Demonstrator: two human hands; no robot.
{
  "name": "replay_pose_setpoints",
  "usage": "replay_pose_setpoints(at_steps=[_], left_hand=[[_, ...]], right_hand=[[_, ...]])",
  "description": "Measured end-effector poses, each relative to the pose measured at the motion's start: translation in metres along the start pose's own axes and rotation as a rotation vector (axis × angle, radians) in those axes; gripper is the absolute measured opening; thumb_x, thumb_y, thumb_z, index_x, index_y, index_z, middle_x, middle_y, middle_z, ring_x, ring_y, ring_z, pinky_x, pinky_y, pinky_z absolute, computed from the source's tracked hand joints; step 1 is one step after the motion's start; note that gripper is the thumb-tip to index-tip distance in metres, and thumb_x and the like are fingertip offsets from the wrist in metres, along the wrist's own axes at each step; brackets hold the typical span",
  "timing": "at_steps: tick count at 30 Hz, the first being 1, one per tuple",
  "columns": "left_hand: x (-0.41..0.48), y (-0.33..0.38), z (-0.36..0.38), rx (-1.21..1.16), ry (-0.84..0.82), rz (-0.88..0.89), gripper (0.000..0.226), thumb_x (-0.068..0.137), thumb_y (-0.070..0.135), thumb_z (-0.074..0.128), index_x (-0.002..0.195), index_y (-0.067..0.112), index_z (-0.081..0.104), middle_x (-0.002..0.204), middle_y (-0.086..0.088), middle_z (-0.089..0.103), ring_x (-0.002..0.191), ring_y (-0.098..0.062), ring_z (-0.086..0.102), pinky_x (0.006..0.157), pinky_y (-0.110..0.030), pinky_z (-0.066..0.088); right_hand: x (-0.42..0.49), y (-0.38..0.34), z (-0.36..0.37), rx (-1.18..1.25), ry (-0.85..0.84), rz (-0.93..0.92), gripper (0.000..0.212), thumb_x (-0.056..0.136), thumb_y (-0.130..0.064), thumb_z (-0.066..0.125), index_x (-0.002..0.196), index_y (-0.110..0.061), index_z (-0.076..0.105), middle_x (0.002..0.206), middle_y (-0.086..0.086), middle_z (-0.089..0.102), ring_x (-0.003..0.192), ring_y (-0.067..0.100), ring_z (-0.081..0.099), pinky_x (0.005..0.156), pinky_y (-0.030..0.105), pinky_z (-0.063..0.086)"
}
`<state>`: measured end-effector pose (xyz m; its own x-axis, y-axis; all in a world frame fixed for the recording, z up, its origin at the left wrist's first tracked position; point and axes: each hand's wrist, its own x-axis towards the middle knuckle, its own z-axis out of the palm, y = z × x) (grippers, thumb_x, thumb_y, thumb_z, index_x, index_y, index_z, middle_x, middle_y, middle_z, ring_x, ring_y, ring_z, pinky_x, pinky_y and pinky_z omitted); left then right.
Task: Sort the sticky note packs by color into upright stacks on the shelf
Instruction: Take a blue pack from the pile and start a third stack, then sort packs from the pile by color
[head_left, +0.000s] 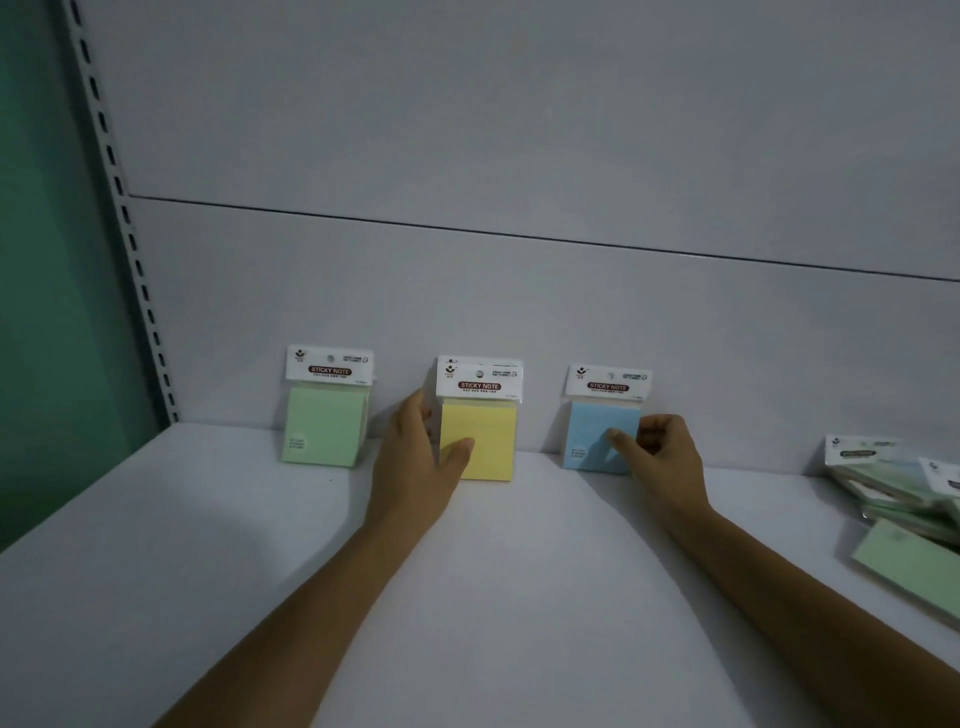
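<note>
Your shelf (260, 545) looks like smooth, matt painted metal, and so does the back panel (519, 130) behind it. The slotted upright (136, 260) looks metal too. The green pack (324, 426), yellow pack (493, 431) and blue pack (587, 426) show you matt paper pads under white card headers. On the loose pile (893, 499) at your right, clear plastic wrap gives a faint gloss.

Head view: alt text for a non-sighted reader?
Two hands hold upright sticky note packs on a shelf: the left hand grips the yellow pack, the right hand pinches the blue pack. A green pack stands untouched at left; loose packs lie at right.
</note>
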<state>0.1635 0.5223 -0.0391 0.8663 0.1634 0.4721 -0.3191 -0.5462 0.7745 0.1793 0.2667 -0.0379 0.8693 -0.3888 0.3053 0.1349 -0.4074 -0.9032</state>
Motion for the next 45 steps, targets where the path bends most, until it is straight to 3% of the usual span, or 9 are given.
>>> replay_pose_setpoints(at_steps=[4, 6, 10, 17, 28, 33, 39, 43, 45], left_hand=[[-0.002, 0.004, -0.002, 0.057, -0.020, -0.005, 0.083, 0.082, 0.026, 0.068, 0.146, 0.010, 0.018, 0.142, -0.014, 0.038, 0.130, -0.029, 0.040, 0.103, -0.045, 0.039], [-0.004, 0.008, -0.005, 0.081, 0.038, 0.028, 0.080, 0.083, 0.024, 0.066, 0.146, 0.009, 0.019, 0.144, -0.016, 0.035, 0.133, -0.032, 0.034, 0.105, -0.043, 0.035], [-0.012, 0.025, -0.006, 0.182, 0.104, 0.271, 0.068, 0.083, 0.019, 0.063, 0.141, 0.006, 0.032, 0.147, -0.012, 0.035, 0.136, -0.030, 0.032, 0.109, -0.041, 0.031], [-0.047, 0.057, 0.019, 0.290, -0.268, 0.624, 0.066, 0.090, 0.039, 0.050, 0.146, 0.017, 0.024, 0.156, -0.001, 0.021, 0.142, -0.018, 0.020, 0.115, -0.032, 0.022], [-0.118, 0.130, 0.073, 0.291, -0.661, 0.870, 0.064, 0.091, 0.043, 0.050, 0.146, 0.028, 0.021, 0.156, 0.005, 0.020, 0.142, -0.014, 0.016, 0.114, -0.033, 0.018], [-0.153, 0.177, 0.127, 0.267, -0.725, 0.968, 0.061, 0.089, 0.042, 0.050, 0.142, 0.025, 0.027, 0.151, 0.004, 0.030, 0.137, -0.016, 0.026, 0.110, -0.034, 0.026], [-0.177, 0.223, 0.214, 0.365, -0.708, 0.864, 0.065, 0.090, 0.054, 0.042, 0.145, 0.025, 0.024, 0.153, -0.001, 0.028, 0.139, -0.021, 0.025, 0.111, -0.039, 0.024], [-0.184, 0.243, 0.265, 0.366, -0.659, 0.507, 0.059, 0.091, 0.057, 0.036, 0.140, 0.025, 0.034, 0.150, -0.003, 0.032, 0.137, -0.024, 0.026, 0.110, -0.040, 0.022], [-0.187, 0.248, 0.280, 0.456, -0.626, 0.427, 0.058, 0.091, 0.058, 0.036, 0.138, 0.025, 0.036, 0.146, -0.004, 0.036, 0.134, -0.026, 0.030, 0.107, -0.041, 0.024]], right_hand=[[-0.012, -0.007, -0.006, -0.082, 0.065, 0.055, 0.056, 0.077, -0.032, 0.074, 0.118, -0.011, 0.042, 0.102, 0.007, 0.061, 0.093, 0.022, 0.059, 0.077, 0.031, 0.048], [-0.022, -0.008, -0.012, -0.137, 0.087, 0.092, 0.066, 0.077, -0.030, 0.075, 0.128, -0.009, 0.038, 0.114, 0.012, 0.058, 0.098, 0.025, 0.057, 0.083, 0.034, 0.046], [-0.048, -0.012, -0.023, -0.193, 0.108, 0.141, 0.062, 0.082, -0.024, 0.070, 0.133, -0.011, 0.038, 0.128, 0.016, 0.052, 0.115, 0.029, 0.053, 0.094, 0.037, 0.043], [-0.106, -0.018, -0.050, -0.262, 0.093, 0.113, 0.053, 0.084, -0.026, 0.067, 0.128, -0.012, 0.043, 0.127, 0.012, 0.052, 0.117, 0.022, 0.050, 0.095, 0.033, 0.041], [-0.139, -0.015, -0.147, -0.538, 0.118, -0.028, 0.040, 0.086, -0.032, 0.064, 0.120, -0.016, 0.052, 0.123, 0.004, 0.055, 0.108, 0.014, 0.051, 0.085, 0.023, 0.041], [-0.142, 0.012, -0.209, -0.560, 0.156, -0.053, 0.037, 0.085, -0.031, 0.065, 0.117, -0.015, 0.055, 0.118, 0.003, 0.058, 0.102, 0.010, 0.051, 0.084, 0.022, 0.041], [-0.135, 0.053, -0.305, -0.508, 0.176, -0.042, 0.025, 0.087, -0.027, 0.063, 0.110, -0.018, 0.058, 0.115, 0.001, 0.060, 0.102, 0.012, 0.054, 0.086, 0.027, 0.046], [-0.119, 0.083, -0.363, -0.484, 0.127, -0.046, 0.019, 0.089, -0.026, 0.060, 0.107, -0.020, 0.059, 0.115, 0.001, 0.060, 0.101, 0.012, 0.054, 0.083, 0.024, 0.044], [-0.103, 0.094, -0.383, -0.477, 0.102, -0.065, 0.021, 0.088, -0.027, 0.061, 0.108, -0.019, 0.060, 0.114, 0.001, 0.061, 0.102, 0.013, 0.055, 0.084, 0.025, 0.045]])
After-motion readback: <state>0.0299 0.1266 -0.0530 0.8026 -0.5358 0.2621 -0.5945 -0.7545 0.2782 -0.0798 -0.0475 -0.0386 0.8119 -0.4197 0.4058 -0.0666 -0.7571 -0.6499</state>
